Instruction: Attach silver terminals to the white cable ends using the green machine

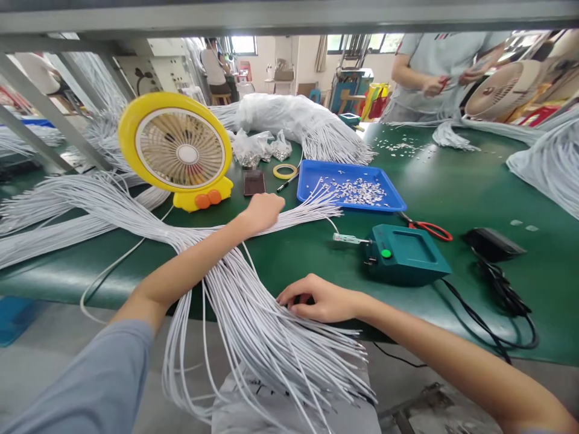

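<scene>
A thick bundle of white cables [253, 307] spills over the table's front edge onto my lap. My left hand [266, 212] is closed at a smaller bunch of white cables [307, 216], whose bare ends reach the blue tray [393, 204]. Lower down, my right hand [323, 298] has its fingers curled against the lap bundle, thumb and fingertips at the cables. Small metal terminals [362, 191] lie scattered in the tray. To the right sits a green device [407, 253] with a green button and a protruding front part near a single cable end.
A yellow fan [176, 144] stands left. Red-handled scissors [432, 229], a black adapter [495, 244] with cord, a tape roll [284, 172], a phone [254, 182] and plastic bags [260, 147] lie about. Across the table a co-worker [434, 75] stands. A metal beam [289, 17] crosses above.
</scene>
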`<state>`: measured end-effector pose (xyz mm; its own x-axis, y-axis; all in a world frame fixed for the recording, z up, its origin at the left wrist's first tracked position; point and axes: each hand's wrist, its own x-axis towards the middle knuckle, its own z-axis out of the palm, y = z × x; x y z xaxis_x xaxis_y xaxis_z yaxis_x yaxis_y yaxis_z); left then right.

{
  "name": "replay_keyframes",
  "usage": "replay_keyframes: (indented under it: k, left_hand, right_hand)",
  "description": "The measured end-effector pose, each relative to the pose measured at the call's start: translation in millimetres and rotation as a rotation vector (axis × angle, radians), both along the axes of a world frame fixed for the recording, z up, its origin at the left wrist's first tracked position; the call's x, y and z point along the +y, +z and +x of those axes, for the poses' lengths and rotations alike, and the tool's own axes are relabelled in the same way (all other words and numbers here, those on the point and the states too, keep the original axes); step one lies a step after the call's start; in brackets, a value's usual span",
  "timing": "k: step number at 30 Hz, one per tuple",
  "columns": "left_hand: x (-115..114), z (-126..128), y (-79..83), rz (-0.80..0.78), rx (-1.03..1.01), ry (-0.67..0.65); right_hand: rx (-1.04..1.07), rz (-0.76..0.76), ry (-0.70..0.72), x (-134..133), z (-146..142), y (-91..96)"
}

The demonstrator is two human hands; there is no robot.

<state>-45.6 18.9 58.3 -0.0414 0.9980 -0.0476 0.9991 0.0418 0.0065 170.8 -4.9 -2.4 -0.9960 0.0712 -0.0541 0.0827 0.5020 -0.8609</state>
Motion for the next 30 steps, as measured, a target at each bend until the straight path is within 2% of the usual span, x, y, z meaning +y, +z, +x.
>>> replay_keyframes:
  k: [2,4,10,20,24,30]
  left_hand:
    - [12,-19,-1.4,-0.058,0.004,0.058]
    - [20,-29,-5.4,-0.12,-0.016,0.058]
    - [30,-36,-15.7,-0.172,-0.077,0.016]
    - [29,-36,-12.9,-0.028,-0.133,0.105]
    - [31,-39,-11.9,0.024,-0.258,0.116]
    - [31,-32,-9.0,0.145,-0.642,0.008]
  right_hand:
    - [-0.019,-0.051,0.025,0,0,0.4]
    - [-0.02,-0.073,0.019,1,0,-0.4]
    - [-0.028,-0.078,-0.006,3,-2,-5.1]
    - [-0.038,-0.117,-0.037,4,-5,-9.9]
    - [-0.032,-0.115,-0.039,5,-5,-11.3]
    - [-0.038,-0.14,-0.044,5,-6,-13.1]
